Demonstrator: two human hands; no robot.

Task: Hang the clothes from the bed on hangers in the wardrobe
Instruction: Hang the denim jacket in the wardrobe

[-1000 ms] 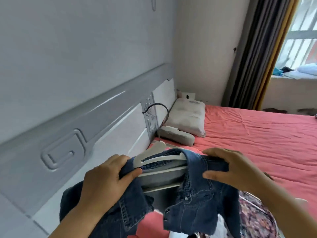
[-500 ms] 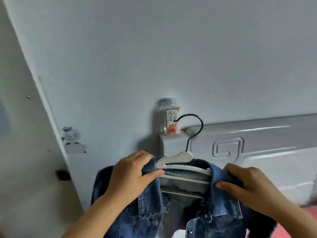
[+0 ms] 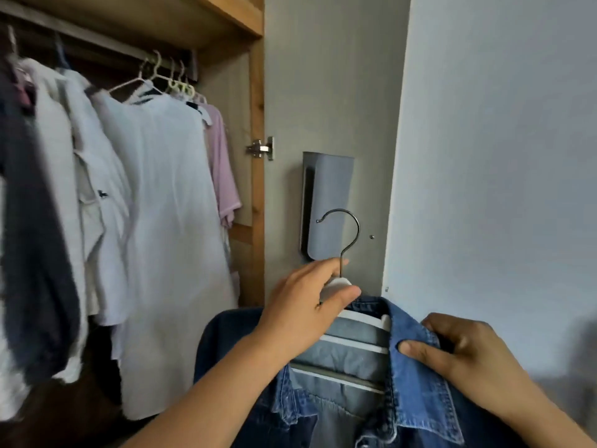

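— What do we have closest to us?

— The denim jacket (image 3: 403,399), low in the frame and draped on a white hanger (image 3: 355,321). Our right hand (image 3: 465,354) is pinched shut on the jacket's collar at its right side, thumb on the front of the cloth. Our left hand (image 3: 310,308) is closed around the top of the hanger, just under the neck.

— And which way does the hanger run?

— Its bars lie roughly left to right across the view, dipping slightly toward the right, so the jacket's shoulders follow that line. The metal hook (image 3: 344,236) stands up from between our left fingers, nearly upright, with its open end curling over to the left — toward the wardrobe (image 3: 255,156).

— Is it on the rail?

— No. The hook is in the air, in front of the open grey door (image 3: 329,92), level with a grey holder (image 3: 328,202) fixed to that door. The rail (image 3: 97,40) is higher and well off to the left.

— What is farther in?

— Garments already hang from that rail: a long white shirt (image 3: 161,237), a pink top (image 3: 223,163) at the right end beside the wooden side panel, paler shirts and a dark piece (image 3: 35,253) further left, blurred.
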